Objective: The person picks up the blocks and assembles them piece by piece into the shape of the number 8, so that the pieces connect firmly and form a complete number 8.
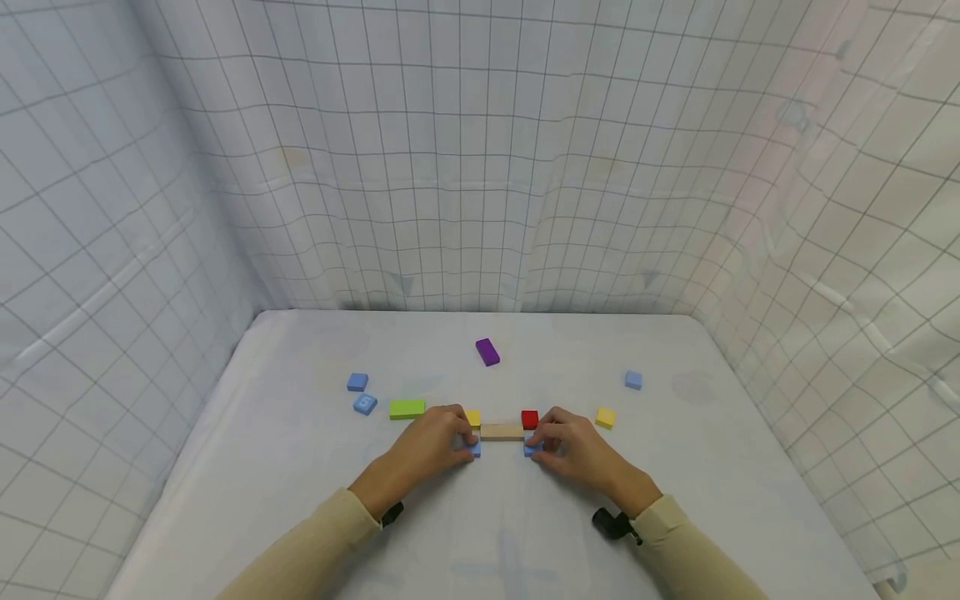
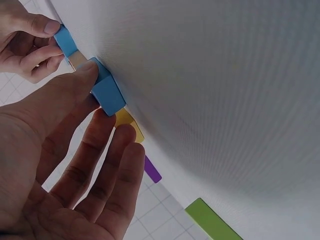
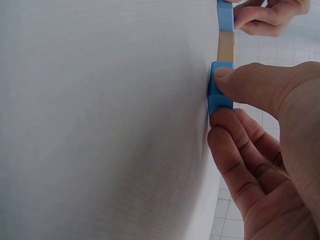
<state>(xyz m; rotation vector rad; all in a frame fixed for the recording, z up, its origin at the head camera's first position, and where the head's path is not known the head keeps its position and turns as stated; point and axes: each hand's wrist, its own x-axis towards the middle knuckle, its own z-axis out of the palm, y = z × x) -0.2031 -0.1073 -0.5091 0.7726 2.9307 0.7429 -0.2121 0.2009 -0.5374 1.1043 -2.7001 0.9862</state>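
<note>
My left hand (image 1: 438, 435) pinches a blue block (image 2: 109, 94) between thumb and fingers, low at the table surface. Opposite it, my right hand (image 1: 579, 447) grips another blue block (image 3: 220, 89), its thumb pressed on the near face. Between the two hands lies a long natural-wood block (image 1: 502, 432), the blue blocks at its ends and slightly nearer me. Behind its left end sits a yellow block (image 1: 472, 418), partly covered by my left fingers. A red block (image 1: 530, 418) sits behind the right end.
A green block (image 1: 407, 409) lies left of my left hand, with two blue blocks, one plain (image 1: 357, 382) and one marked (image 1: 365, 404), beyond. Farther back is a purple block (image 1: 487, 352). To the right are a yellow block (image 1: 605, 417) and a blue block (image 1: 633, 380). Gridded white curtains (image 1: 480, 167) surround the table.
</note>
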